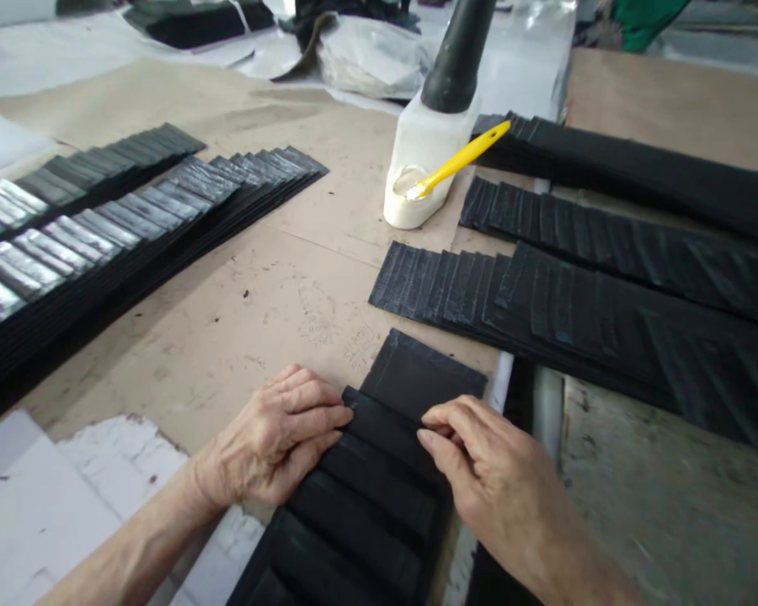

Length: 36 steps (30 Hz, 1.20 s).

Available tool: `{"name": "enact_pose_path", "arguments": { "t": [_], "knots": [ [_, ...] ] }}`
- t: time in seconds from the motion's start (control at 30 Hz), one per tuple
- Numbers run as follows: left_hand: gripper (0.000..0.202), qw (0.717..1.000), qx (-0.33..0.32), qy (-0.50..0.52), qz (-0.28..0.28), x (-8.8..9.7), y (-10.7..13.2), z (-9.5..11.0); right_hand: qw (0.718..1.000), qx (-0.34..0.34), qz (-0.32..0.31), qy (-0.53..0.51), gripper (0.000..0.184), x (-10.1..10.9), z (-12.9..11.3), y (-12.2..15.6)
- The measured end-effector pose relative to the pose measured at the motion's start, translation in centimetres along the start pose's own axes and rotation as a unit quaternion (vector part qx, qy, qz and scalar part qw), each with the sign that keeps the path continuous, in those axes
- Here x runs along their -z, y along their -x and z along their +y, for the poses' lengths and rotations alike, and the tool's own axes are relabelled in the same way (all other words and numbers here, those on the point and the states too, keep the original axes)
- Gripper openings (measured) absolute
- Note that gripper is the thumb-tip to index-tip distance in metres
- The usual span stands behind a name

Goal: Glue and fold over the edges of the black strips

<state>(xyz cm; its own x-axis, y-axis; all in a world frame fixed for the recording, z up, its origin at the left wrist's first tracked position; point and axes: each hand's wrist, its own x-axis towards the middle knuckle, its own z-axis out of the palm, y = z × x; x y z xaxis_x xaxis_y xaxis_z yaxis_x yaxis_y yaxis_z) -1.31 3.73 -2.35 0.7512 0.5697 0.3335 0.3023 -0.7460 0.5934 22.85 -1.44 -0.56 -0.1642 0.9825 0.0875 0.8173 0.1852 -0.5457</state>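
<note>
A black pleated strip [366,497], leather-like, runs from the bottom edge up the middle of the table, with several cross folds and a flat far end [420,370]. My left hand [281,433] pinches its left edge beside the farthest fold, thumb against fingers. On the opposite edge, my right hand [486,471] has thumb and forefinger closed at the same fold. Beyond the strip stands a white plastic bottle [408,147] with a pale substance in its opening. A yellow-handled brush [464,160] rests across that opening.
Overlapping black pieces with shiny ends [120,223] lie in rows at the left. More black strips [574,295] are layered at the right, across a gap between table surfaces. White sheets [18,505] sit at the lower left. Clear plastic wrapping [372,55] lies at the back.
</note>
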Motion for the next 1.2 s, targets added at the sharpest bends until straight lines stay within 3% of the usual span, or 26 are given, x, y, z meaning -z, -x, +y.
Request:
{"name": "enact_pose_path", "arguments": {
  "t": [0.07,0.23,0.33,0.5,0.67,0.9,1.03,1.1,1.2],
  "knots": [
    [0.026,1.000,0.019,-0.017,0.007,0.3,-0.5,0.1,1.000,-0.018,0.000,0.024,0.003,-0.3,0.0,0.4],
    [0.034,0.991,0.055,-0.122,-0.025,0.2,-2.7,1.0,0.998,-0.013,-0.031,-0.049,0.019,0.0,-0.3,-0.4],
    [0.022,0.995,0.048,-0.080,-0.039,-0.5,-3.8,1.6,0.995,0.007,-0.019,-0.098,0.018,0.4,0.1,-0.3],
    [0.011,0.997,0.075,0.012,-0.001,-1.4,-4.5,2.4,0.994,0.006,-0.004,-0.110,0.002,0.0,0.1,0.5],
    [0.012,0.994,0.103,0.027,0.008,-1.8,-4.3,2.9,0.997,0.057,0.039,-0.046,0.023,-0.5,-0.4,0.4],
    [0.018,0.991,0.118,0.060,0.021,-2.8,-4.1,2.1,0.997,0.064,0.043,-0.014,0.028,0.0,1.9,3.1],
    [0.016,0.992,0.114,0.050,0.003,-2.8,-3.8,2.0,0.994,0.072,0.080,0.010,0.029,0.4,2.7,4.1],
    [0.015,0.996,0.084,-0.026,0.005,-2.4,-3.9,2.2,0.989,0.053,0.130,0.042,0.028,0.9,2.7,3.4],
    [0.029,0.990,0.048,-0.133,0.000,-1.7,-5.0,2.3,0.972,0.040,0.203,0.108,0.015,1.7,2.4,1.3]
  ]
}}
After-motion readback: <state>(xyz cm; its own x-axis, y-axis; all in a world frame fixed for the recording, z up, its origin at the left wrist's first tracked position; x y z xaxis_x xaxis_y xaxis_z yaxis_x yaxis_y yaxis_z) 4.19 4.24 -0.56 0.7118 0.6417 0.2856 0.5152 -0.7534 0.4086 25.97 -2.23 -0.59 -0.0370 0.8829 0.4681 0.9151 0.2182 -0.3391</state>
